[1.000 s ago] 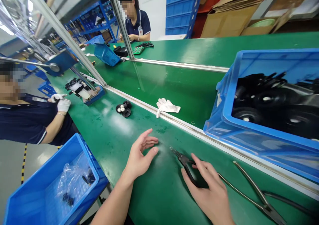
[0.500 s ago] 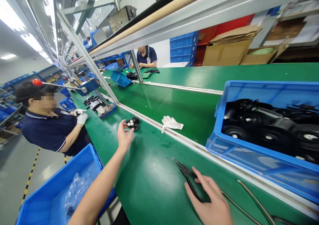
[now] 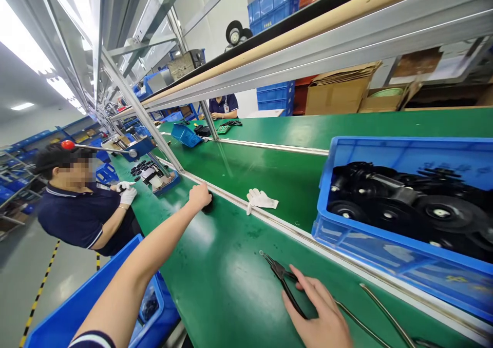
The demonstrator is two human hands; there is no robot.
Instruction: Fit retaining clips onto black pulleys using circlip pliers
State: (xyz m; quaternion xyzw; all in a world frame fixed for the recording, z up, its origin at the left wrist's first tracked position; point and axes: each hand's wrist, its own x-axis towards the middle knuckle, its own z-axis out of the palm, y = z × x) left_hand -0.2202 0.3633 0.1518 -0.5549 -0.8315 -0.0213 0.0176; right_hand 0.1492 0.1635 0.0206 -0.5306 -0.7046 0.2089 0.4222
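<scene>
My left hand (image 3: 200,196), arm stretched out, is curled over a black wheel part (image 3: 208,206) on the green bench. Most of that part is hidden behind the hand; only a dark edge shows. Lower right, my right hand (image 3: 323,309) grips black-handled circlip pliers (image 3: 284,280) whose thin tips point up and left. A small pale ring (image 3: 261,253) shows at the tips. Beyond the pliers, a white glove (image 3: 262,200) lies across the metal rail.
On the right stands a blue crate (image 3: 385,235) of black wheels. Bent metal rods (image 3: 385,312) lie by my right hand. A blue bin (image 3: 82,309) sits lower left. A gloved co-worker (image 3: 82,209) works at left beside a lever press (image 3: 140,150). An overhead shelf beam (image 3: 292,55) crosses above.
My left hand, open beside the black wheel part before, has moved over it and closed. My right hand keeps its hold on the pliers. The camera view has shifted slightly.
</scene>
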